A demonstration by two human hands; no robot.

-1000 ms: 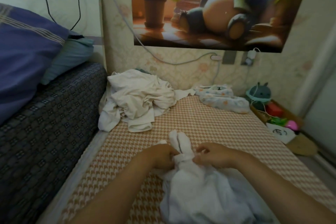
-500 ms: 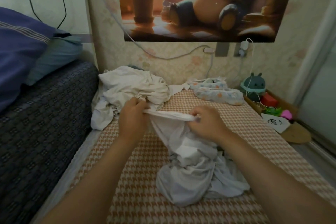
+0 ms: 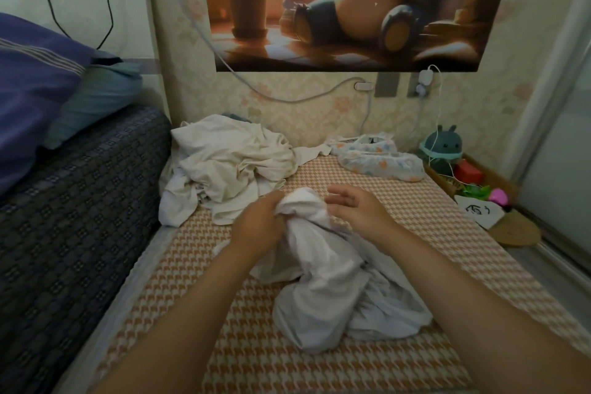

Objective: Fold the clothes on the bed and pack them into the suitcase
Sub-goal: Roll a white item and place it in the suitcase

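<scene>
— What's biggest here?
— The bed, covered in an orange-and-white houndstooth sheet, with the clothes lying on it
— And the clothes?
— A crumpled cream pile at the far left by the wall, a white garment heaped in the middle, and a small flower-print piece at the far right
— The hands?
— The left hand has its fingers curled round the bunched top of the white garment, holding it raised off the sheet. The right hand is just beside that bunch, fingers loosely spread, gripping nothing
</scene>
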